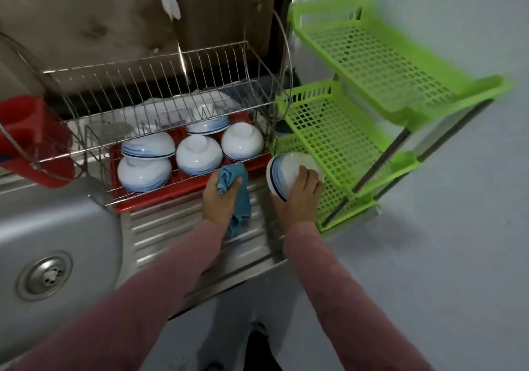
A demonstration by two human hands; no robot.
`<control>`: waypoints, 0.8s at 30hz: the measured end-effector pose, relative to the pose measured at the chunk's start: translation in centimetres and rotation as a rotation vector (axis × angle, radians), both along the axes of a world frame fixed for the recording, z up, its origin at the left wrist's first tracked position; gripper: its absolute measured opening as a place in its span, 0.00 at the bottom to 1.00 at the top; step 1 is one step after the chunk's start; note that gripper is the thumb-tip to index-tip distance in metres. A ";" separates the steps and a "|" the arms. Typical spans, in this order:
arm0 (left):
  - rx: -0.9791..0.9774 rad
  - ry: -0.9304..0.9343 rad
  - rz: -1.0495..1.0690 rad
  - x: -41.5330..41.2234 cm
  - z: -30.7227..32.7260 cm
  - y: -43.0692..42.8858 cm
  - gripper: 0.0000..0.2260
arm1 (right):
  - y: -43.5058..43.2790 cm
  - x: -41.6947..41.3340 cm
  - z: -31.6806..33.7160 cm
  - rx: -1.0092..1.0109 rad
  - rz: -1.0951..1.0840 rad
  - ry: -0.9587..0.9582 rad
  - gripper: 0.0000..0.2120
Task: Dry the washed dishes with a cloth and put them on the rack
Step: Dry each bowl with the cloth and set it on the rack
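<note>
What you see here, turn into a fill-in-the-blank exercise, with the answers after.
1. The left hand grips a blue ____.
2. The right hand holds a white bowl beside the ____ plastic shelf.
3. The bowls in the wire rack sit ____ down.
4. Under them lies a ____ tray.
Missing words: cloth; green; upside; red.

**No legible writing in view**

No word, label, brand or number can be read. The bowl (282, 174) under the fingers of the right hand (303, 196) shows only blue bands. The cloth (242, 198) in the left hand (219, 198) is plain.
</note>
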State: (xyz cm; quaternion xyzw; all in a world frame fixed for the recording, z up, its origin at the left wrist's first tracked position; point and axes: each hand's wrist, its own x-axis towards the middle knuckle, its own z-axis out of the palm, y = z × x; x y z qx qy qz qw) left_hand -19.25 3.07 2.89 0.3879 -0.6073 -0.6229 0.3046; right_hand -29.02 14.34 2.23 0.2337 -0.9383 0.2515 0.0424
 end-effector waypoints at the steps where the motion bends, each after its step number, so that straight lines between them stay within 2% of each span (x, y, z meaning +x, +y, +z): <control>1: 0.003 -0.001 0.003 -0.6 -0.3 -0.2 0.12 | -0.2 -1.4 -0.4 0.044 -0.012 -0.004 0.46; 6: 0.056 -0.001 0.009 -3.4 -1.0 -0.3 0.17 | -0.5 -5.5 -1.6 0.174 0.025 -0.197 0.45; 12: 0.069 0.010 -0.004 -5.6 -1.0 0.4 0.16 | -1.2 -6.9 -3.0 0.248 0.063 -0.270 0.37; 15: 0.073 0.010 0.028 -5.6 -1.1 0.6 0.14 | -1.5 -6.2 -3.0 0.233 -0.011 -0.088 0.39; 16: 0.068 0.009 0.037 -5.6 -1.1 0.7 0.14 | -1.4 -5.9 -2.9 0.222 -0.015 -0.059 0.40; 18: 0.064 0.020 0.043 -5.4 -1.2 0.9 0.15 | -1.1 -5.1 -2.8 0.172 0.076 -0.150 0.42; 20: 0.087 0.038 0.054 -5.1 -1.0 1.0 0.14 | -1.0 -4.1 -2.3 0.063 0.137 -0.144 0.43; 24: 0.145 0.097 0.103 -3.9 -0.1 0.7 0.15 | -1.2 -2.3 -1.5 -0.192 0.158 -0.118 0.34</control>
